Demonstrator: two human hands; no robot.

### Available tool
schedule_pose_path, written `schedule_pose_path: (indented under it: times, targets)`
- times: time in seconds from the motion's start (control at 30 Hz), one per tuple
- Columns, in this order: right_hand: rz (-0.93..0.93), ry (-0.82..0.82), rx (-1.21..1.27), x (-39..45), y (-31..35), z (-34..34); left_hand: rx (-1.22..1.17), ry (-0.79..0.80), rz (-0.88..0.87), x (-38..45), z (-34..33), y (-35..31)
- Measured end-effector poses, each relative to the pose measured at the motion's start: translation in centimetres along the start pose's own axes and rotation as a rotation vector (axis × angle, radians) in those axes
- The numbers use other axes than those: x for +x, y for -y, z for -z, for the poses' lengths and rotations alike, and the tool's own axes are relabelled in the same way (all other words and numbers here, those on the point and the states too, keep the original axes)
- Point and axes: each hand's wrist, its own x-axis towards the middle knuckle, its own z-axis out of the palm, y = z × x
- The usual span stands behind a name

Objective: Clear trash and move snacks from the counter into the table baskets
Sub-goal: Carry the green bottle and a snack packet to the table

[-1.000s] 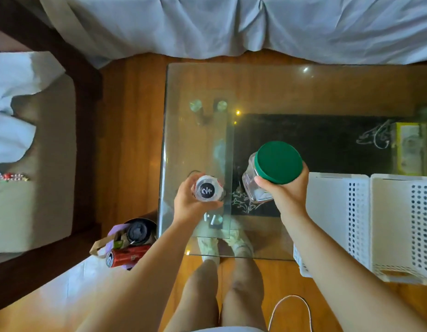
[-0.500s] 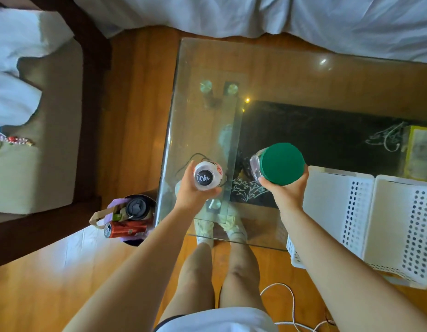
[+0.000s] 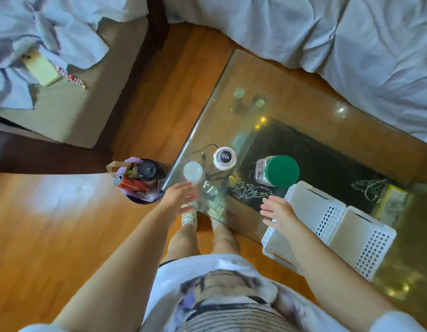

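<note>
I stand at the corner of the glass table (image 3: 303, 97). My left hand (image 3: 181, 198) is open and holds nothing; its fingers reach near a clear cup with a white lid (image 3: 193, 171). My right hand (image 3: 278, 212) is open too, fingers spread, over the edge of a white basket (image 3: 310, 207). At one o'clock from my left hand stands a bottle with a black cap (image 3: 224, 158). At twelve o'clock from my right hand stands the jar with the green lid (image 3: 282, 171), just beside the basket. A second white basket (image 3: 365, 245) sits at three o'clock. A trash bin (image 3: 140, 180) with a red can (image 3: 128, 184) is on the floor at nine o'clock.
</note>
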Motion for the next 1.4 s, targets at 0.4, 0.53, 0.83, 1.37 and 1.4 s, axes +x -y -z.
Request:
schedule_pose_path:
  times: [0.4,0.53,0.83,1.37,1.4]
  targets:
    - [0.266,0.196,-1.084,-6.9,0.6,-16.4,-0.672,-0.321,0.094,-9.1,12.1,15.1]
    - [0.358,0.305,-1.377,-9.2,-1.5,-23.7,-0.95,-0.494,0.202,-11.3,14.5,23.3]
    - [0.449,0.4,-1.729,-16.4,-10.8,-39.0,-1.455,-0.552,0.518,-15.6,15.6,39.7]
    - [0.541,0.263,-1.598,-18.9,-20.5,-53.5,-1.456,-0.58,0.356,-14.1,35.3,45.0]
    - [0.556,0.225,-1.624,-18.7,-20.6,-55.1,-1.453,-0.562,0.336,-13.6,36.9,44.8]
